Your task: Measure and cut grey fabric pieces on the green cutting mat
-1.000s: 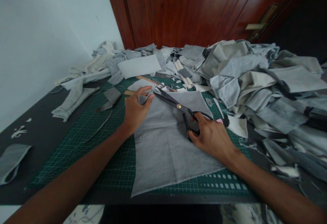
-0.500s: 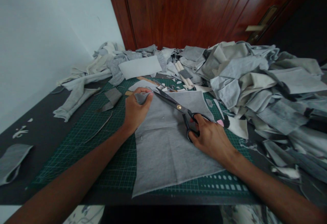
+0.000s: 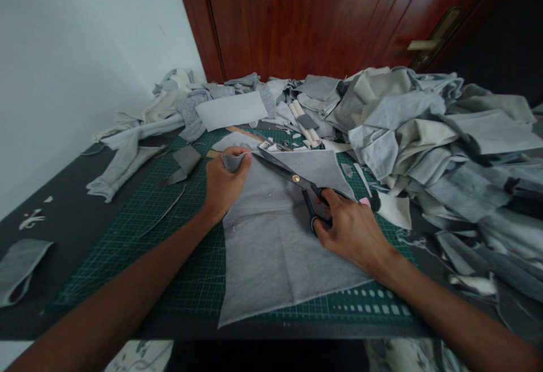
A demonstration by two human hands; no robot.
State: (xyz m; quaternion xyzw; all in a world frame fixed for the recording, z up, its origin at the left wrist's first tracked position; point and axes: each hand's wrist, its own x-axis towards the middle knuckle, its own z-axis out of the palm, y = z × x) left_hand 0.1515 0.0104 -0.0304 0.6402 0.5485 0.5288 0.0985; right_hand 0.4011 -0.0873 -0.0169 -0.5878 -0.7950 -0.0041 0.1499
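A large piece of grey fabric (image 3: 271,242) lies spread over a green cutting mat (image 3: 186,281). My left hand (image 3: 227,182) pinches its upper left corner, which is folded up between the fingers. My right hand (image 3: 350,219) grips the black handles of a pair of fabric scissors (image 3: 296,178), fingers through the loops. The blades point up and left across the fabric's top edge, with the tips close to the left fingertips. Whether the blades touch the cloth there I cannot tell.
A big heap of grey and cream cloth (image 3: 407,123) covers the right side. More cloth (image 3: 144,117) lies at the back left. A white sheet (image 3: 231,111), pale rolls (image 3: 305,123) and small scraps sit behind the fabric. A folded grey piece (image 3: 21,267) rests far left.
The view has shifted very slightly. Both hands, the scissors and the fabric keep nearly the same positions.
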